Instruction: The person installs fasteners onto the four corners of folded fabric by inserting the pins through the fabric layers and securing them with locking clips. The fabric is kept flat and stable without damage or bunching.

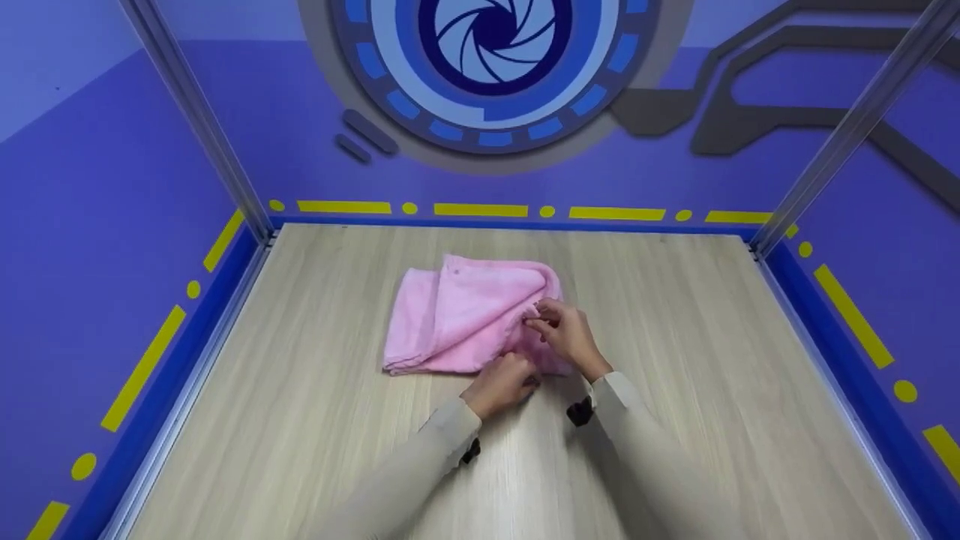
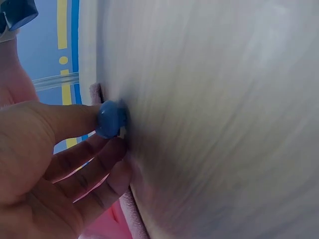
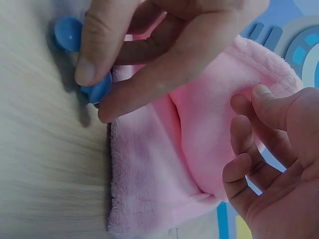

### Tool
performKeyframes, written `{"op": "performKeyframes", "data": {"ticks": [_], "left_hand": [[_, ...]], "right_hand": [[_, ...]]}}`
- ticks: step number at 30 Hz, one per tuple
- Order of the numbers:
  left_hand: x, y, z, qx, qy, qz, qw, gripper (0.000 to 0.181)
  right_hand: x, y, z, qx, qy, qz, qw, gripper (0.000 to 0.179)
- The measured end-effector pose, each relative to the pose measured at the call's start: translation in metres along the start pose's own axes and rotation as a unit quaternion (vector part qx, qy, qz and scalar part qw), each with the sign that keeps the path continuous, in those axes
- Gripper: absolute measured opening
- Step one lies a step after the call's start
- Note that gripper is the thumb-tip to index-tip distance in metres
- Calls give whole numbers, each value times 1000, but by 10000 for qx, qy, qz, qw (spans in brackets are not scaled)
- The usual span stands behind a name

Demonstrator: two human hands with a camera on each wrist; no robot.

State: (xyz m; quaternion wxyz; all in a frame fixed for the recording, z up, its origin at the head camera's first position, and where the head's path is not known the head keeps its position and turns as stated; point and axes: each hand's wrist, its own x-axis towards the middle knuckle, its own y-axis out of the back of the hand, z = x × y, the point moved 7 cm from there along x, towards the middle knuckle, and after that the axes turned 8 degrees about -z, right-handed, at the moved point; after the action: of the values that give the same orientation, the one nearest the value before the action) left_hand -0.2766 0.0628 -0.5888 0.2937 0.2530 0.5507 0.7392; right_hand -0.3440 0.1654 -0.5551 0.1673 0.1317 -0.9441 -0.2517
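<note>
A folded pink fleece blanket (image 1: 480, 300) lies on the table, its upper layer turned back along a diagonal edge. At its near edge my left hand (image 1: 502, 384) pinches a small shiny blue thing with rounded parts (image 2: 110, 119) between thumb and fingers. The right wrist view shows two rounded blue parts (image 3: 69, 34) beside that thumb, just off the fleece edge; their kind is unclear. My right hand (image 1: 568, 334) is over the blanket's right side. In the right wrist view, its loosely bent fingers (image 3: 244, 169) show nothing between them.
The light wood-grain table (image 1: 690, 360) extends around the blanket. Blue-purple panels with yellow marks (image 1: 480, 210) stand behind it and at both sides, with metal posts (image 1: 832, 142) at the back corners.
</note>
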Motion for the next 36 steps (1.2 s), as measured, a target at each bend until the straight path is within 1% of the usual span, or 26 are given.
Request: {"op": "performKeyframes", "data": {"ticks": [6,11,13,16,18,19,21,23,25,26,28,30,32,34,36], "left_hand": [[-1,0,-1,-113,49,54,9999,5],[-2,1,-1,-109,-3,94,9999,5],[-1,2,-2,-184,-26,102,9998,5],[-2,5,-4,-490,-47,118,9987,5],[-3,9,-7,-888,-34,155,9959,6],[-4,13,-7,-1105,-36,229,9936,5],[-6,23,-9,-1435,-73,512,9883,6],[-10,34,-11,-1771,-128,919,9798,8],[-15,46,-14,-1927,-213,1460,9701,10],[-17,51,-16,-1982,-236,1748,9642,10],[-23,61,-21,-2093,-232,2311,9499,12],[-28,69,-27,-2161,-129,2849,9338,14],[-34,74,-34,-2218,57,3310,9172,15],[-38,77,-40,-2277,271,3661,9019,14],[-41,79,-46,-2335,465,3932,8881,14]], "right_hand": [[0,0,1,205,-133,24,9997,13],[1,-1,1,176,-169,10,9997,11],[1,-1,0,159,-157,25,9997,12],[1,-1,1,102,-182,29,9998,11],[1,-1,2,87,-197,29,9998,10],[1,-1,2,50,-205,34,9998,10],[1,-1,3,68,-210,23,9998,10],[1,-1,2,56,-173,37,9998,10],[1,-1,2,53,-152,35,9999,10],[1,-1,2,70,-142,39,9999,10],[1,-2,2,74,-144,31,9999,10],[1,-2,2,91,-173,17,9998,10],[1,-3,2,148,-219,1,9997,9],[1,-3,3,210,-276,-22,9994,9],[1,-5,4,296,-321,-43,9990,9]]}}
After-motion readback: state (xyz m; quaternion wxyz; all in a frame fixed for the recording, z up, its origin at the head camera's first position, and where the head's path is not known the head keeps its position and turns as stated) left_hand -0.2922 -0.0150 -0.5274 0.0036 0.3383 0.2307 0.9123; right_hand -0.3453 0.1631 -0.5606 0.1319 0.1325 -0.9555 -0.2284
